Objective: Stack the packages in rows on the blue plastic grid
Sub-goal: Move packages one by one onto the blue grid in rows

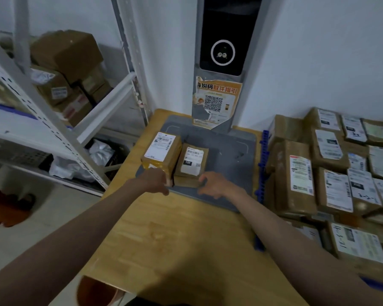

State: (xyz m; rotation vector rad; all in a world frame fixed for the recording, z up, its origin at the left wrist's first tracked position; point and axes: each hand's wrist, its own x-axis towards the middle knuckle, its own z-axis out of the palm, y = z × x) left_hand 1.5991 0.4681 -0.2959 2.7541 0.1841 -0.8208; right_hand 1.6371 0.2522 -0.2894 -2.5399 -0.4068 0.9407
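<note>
Two brown packages with white labels lie side by side on a grey scanner base [237, 151]. My left hand [156, 181] grips the near end of the taller left package [161, 153]. My right hand [212, 184] holds the near edge of the flatter right package [192, 161], fingers curled at its corner. To the right, several labelled packages [332, 173] lie in rows on the blue plastic grid [262, 164], of which only the edge shows.
The scanner stands on a wooden table [175, 239], its grey post [221, 62] rising against the white wall. A metal shelf rack [53, 120] with cardboard boxes and bags stands at the left. The floor lies below left.
</note>
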